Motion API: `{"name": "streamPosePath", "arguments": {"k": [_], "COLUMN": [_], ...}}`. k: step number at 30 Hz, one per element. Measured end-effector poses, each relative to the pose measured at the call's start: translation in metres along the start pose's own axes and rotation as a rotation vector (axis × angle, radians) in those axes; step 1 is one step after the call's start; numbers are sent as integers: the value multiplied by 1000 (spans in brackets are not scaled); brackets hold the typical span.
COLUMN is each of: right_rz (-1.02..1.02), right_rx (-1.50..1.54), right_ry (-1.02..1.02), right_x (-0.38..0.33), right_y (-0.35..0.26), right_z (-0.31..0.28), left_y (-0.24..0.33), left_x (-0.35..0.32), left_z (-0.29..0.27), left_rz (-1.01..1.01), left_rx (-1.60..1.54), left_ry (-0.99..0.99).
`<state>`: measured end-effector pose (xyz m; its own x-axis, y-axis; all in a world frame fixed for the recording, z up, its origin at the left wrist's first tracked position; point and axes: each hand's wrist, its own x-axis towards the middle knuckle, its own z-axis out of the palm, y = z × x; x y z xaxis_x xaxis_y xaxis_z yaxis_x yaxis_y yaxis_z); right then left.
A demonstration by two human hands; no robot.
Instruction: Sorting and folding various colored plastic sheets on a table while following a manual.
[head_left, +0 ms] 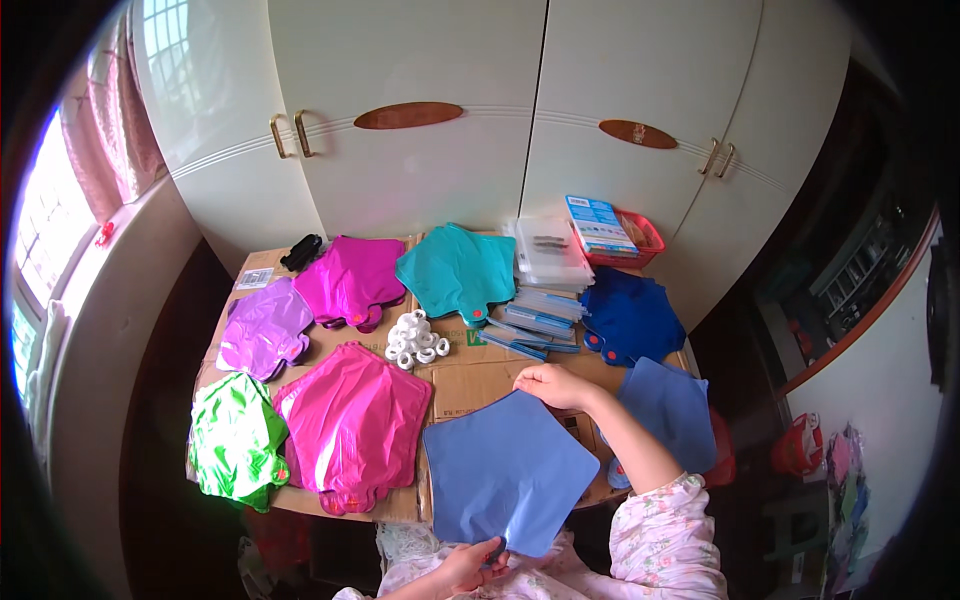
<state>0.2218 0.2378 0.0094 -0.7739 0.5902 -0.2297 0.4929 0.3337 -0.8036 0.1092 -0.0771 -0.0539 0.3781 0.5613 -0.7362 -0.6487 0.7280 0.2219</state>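
A flat blue foil balloon [510,470], five-sided and uninflated, is stretched out in front of me over the table's near edge. My left hand [472,570] pinches the small tab at its bottom, close to my lap. Up at the top corner, my right hand [552,387] has its fingers closed on the balloon's edge. A stack of similar blue balloons [668,415] lies to the right, partly behind my right forearm. Left of the held balloon is a bright pink stack [355,425], its shiny surface creased.
Cardboard [465,385] covers the tabletop. Around it lie green [235,435], lilac [262,330], magenta [350,280], teal [455,268] and dark blue [632,315] balloon stacks. White rolls [415,338], clear packets [540,315] and a red basket [645,235] sit further back. Cupboards stand behind.
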Motion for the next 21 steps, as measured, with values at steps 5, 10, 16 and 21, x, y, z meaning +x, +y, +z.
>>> {"name": "streamPosePath", "arguments": {"k": [5,10,16,21], "right_rz": [14,46,149,157], "right_rx": [114,273,273,171], "right_ry": [3,-7,28,128], "right_x": [6,10,11,17], "right_y": [8,14,9,9], "right_z": [3,8,8,10], "left_y": [2,6,10,11], "left_x": [8,5,1,4], "left_z": [-14,-10,-4,-8], "left_rz": [-23,-49,-82,-108], "left_rx": [-99,-122,-115,-152], "left_ry": [-189,-185,-169,-203]}}
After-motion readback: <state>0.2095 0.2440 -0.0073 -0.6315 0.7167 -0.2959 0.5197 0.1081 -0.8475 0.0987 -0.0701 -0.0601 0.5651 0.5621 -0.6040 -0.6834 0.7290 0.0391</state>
